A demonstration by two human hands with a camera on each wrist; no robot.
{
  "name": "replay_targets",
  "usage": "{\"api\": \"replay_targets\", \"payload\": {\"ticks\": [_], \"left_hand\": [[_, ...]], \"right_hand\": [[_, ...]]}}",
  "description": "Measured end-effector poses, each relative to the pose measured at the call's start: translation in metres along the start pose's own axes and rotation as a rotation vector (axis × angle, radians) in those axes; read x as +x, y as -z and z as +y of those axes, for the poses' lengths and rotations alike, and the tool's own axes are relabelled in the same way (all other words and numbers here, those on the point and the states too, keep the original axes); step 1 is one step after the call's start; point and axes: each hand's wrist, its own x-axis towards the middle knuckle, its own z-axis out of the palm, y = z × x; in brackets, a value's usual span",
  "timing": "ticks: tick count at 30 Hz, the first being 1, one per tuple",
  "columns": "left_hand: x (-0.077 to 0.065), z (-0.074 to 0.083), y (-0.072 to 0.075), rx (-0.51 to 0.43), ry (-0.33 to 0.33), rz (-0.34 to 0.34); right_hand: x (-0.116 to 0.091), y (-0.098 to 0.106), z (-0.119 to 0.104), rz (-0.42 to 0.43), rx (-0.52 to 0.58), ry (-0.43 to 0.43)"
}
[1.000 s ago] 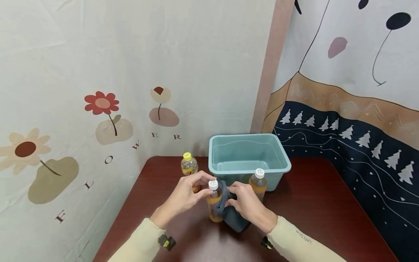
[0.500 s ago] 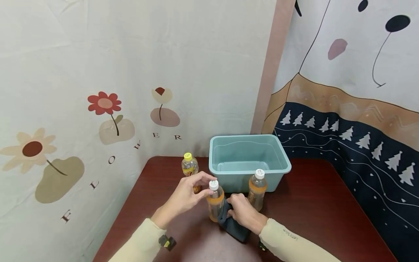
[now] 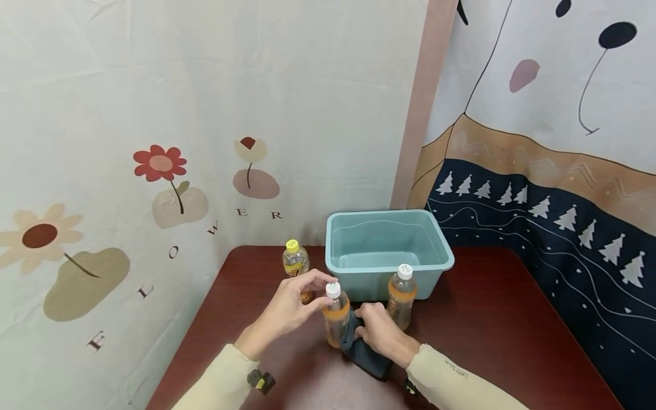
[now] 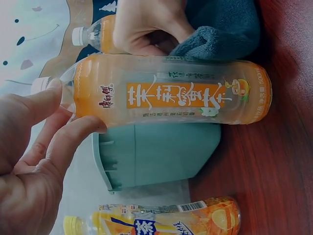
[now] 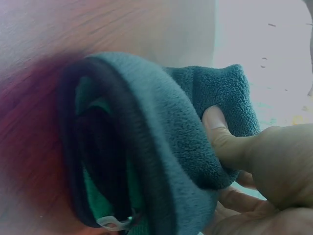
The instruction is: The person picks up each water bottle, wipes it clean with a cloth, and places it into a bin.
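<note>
A clear plastic tea bottle (image 3: 336,319) with an orange label and white cap stands upright on the table. My left hand (image 3: 292,304) steadies it near the top, thumb and fingers pinching around the cap and neck; in the left wrist view its fingertips (image 4: 93,123) lie at the label's upper edge. In my right hand (image 3: 381,330) is a bunched dark grey-green cloth (image 3: 366,359), held against the bottle's lower right side. The right wrist view shows the thumb pressing into the folded cloth (image 5: 166,122), with its dark-edged end hanging loose toward the table.
Just right of my right hand stands a similar white-capped bottle (image 3: 401,302). A yellow-capped bottle (image 3: 295,262) is behind my left hand. The pale teal bin (image 3: 389,274) sits behind them on the dark red table (image 3: 476,330), near the printed wall cloth (image 3: 328,114).
My right hand has moved down along the bottle with the cloth, from its upper part to its lower side, uncovering more of the bottle on the right. The left hand has stayed in place.
</note>
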Motion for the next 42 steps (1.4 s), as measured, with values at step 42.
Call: {"api": "replay_targets", "payload": {"ticks": [42], "left_hand": [[0.003,-0.006,0.003,-0.032,0.016,0.002]], "right_hand": [[0.014,0.07,-0.052,0.138,0.048,0.046]]}}
